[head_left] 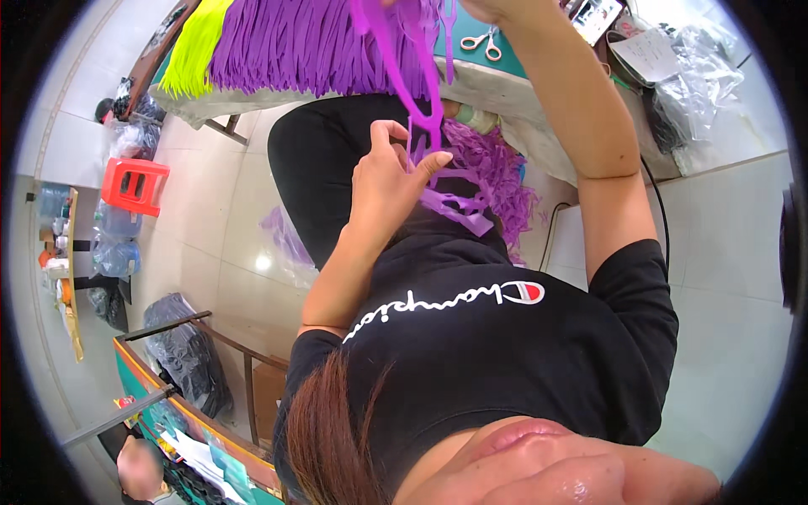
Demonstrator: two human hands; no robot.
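Observation:
My left hand (380,181) is closed in a pinch, thumb against fingers, on a purple rubbery strip with cut-out holes (431,116). This strip stretches up from the fingers to the top edge, and its lower end hangs in loops over my lap. At the top edge, my right hand (488,8) is mostly cut off by the frame, and its fingers are hidden. Rows of flat purple strips (286,46) lie across the table in front of me, with bright yellow-green strips (194,50) to their left.
White-handled scissors (484,44) lie on the green tabletop (513,61). Purple scraps (497,172) are heaped below the table edge. A red stool (135,186) stands at the left. Clear plastic bags (694,84) lie at the right. A person (139,467) is at the lower left.

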